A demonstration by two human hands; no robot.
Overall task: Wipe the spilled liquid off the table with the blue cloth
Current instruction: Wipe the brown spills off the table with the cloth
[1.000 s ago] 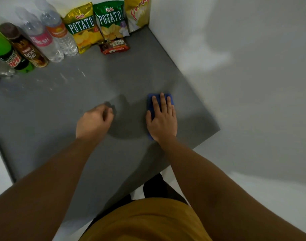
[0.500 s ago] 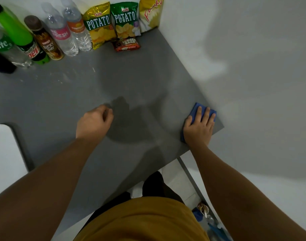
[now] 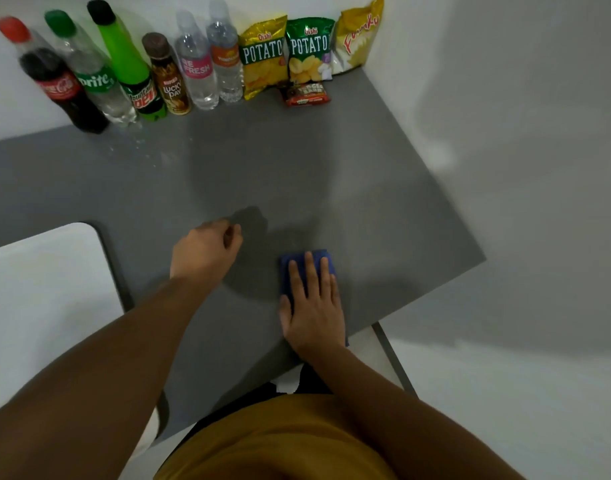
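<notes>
While my right hand (image 3: 312, 303) sweeps back from the edge, wiping continues.
Fingers spread flat, pressing the cloth (image 3: 304, 268); left hand (image 3: 205, 251) fisted on the table (image 3: 383, 188).

Table (image 3: 366, 188): smooth grey top, matt with a faint sheen, under both my hands.
Cloth (image 3: 297, 265): soft blue fabric, matt, flat beneath my right hand (image 3: 312, 306).
Bottles (image 3: 131, 71): clear glossy plastic, far ahead of my left hand (image 3: 203, 251).
Snack bags (image 3: 286, 53): shiny crinkled foil-like film, far ahead of my right hand.
My shirt (image 3: 280, 441): mustard cloth, matt.
</notes>
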